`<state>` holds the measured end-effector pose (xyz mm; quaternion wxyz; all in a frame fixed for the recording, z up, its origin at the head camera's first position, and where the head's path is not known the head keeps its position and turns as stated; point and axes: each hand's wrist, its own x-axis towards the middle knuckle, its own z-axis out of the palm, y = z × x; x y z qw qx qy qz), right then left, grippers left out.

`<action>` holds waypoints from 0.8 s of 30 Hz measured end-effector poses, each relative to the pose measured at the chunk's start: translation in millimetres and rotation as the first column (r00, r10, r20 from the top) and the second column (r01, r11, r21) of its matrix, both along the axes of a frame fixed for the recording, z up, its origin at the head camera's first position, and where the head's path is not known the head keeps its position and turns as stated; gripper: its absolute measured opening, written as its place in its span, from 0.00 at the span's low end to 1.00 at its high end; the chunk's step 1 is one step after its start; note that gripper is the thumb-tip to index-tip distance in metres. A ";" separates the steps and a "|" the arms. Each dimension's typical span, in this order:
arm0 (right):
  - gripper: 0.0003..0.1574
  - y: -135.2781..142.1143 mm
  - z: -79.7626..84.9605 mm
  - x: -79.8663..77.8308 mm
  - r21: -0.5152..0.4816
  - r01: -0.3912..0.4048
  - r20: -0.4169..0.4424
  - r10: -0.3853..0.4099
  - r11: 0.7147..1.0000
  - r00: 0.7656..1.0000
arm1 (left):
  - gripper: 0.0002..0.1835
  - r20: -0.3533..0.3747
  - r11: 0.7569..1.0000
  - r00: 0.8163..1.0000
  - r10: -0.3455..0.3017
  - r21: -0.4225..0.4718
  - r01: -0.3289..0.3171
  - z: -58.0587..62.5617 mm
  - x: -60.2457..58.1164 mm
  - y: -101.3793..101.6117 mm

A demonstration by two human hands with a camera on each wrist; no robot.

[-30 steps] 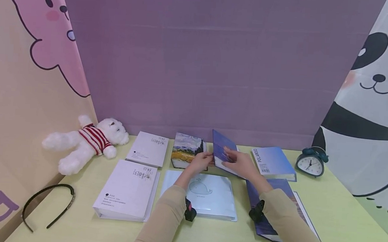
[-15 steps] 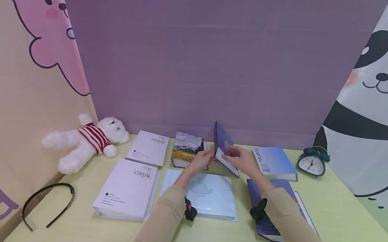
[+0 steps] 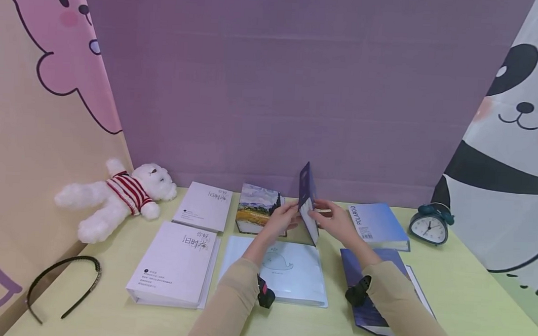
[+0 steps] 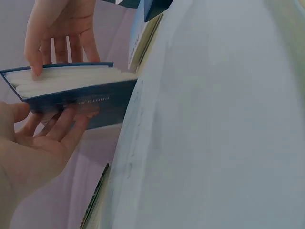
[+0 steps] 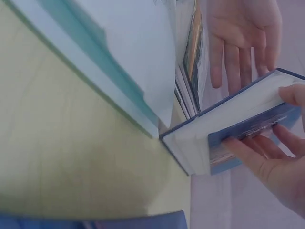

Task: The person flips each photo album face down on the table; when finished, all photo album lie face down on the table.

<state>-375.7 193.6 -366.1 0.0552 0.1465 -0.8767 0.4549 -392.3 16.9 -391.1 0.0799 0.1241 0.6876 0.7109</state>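
A dark blue photo album (image 3: 304,187) stands upright at the back middle of the table, page edges toward me in the right wrist view. My right hand (image 3: 336,223) pinches it: the thumb is on the page edges (image 5: 190,138), the fingers on one cover. On its other side, my left hand (image 3: 279,223) touches the cover with nearly straight fingers (image 5: 232,67). Letters show on the album's blue side (image 4: 114,98) in the left wrist view. Whether its lower edge touches the table cannot be told. A book with a landscape painting (image 3: 259,208) lies left of it.
Before the hands lies a pale album with a whale drawing (image 3: 290,281). Two white albums, one nearer (image 3: 177,264) and one farther (image 3: 204,205), lie left. A blue POLAROID album (image 3: 377,224), another dark blue album (image 3: 371,315) and an alarm clock (image 3: 428,228) are right. A plush bear (image 3: 128,193) and headband (image 3: 63,258) lie left.
The photo album has turned from a leaning, slanted pose to upright, almost edge-on to the head view. The right hand has shifted its hold with it; the left hand stays close beside it.
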 end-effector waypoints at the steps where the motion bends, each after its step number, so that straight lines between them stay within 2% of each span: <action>1: 0.37 -1.1 0.0 -0.1 -0.027 -0.001 0.019 0.001 1.000 1.000 | 0.22 -0.013 1.000 1.000 0.002 0.007 -0.002 0.8 -0.1 -0.3; 5: 0.41 -2.2 0.5 0.6 -0.067 -0.018 0.032 0.020 0.998 0.999 | 0.22 -0.041 1.000 0.999 0.005 0.007 -0.004 3.8 -0.1 -1.3; 10: 0.45 1.9 5.4 2.7 -0.071 -0.083 -0.079 0.077 0.994 0.994 | 0.22 -0.024 1.000 1.000 -0.004 -0.013 0.004 7.3 2.9 -0.2; 14: 0.41 6.1 8.2 3.9 -0.072 -0.107 -0.136 0.096 0.992 0.986 | 0.23 -0.021 1.000 1.000 -0.020 -0.011 0.020 7.4 4.3 4.5; 18: 0.37 8.8 6.4 5.0 -0.074 -0.089 -0.097 0.081 0.993 0.992 | 0.23 -0.022 0.999 0.999 -0.027 -0.035 0.026 4.2 3.5 6.5; 24: 0.39 10.5 5.1 6.2 -0.084 -0.025 -0.025 0.023 0.996 0.999 | 0.22 -0.021 0.994 0.998 -0.058 -0.095 0.056 0.5 2.0 4.7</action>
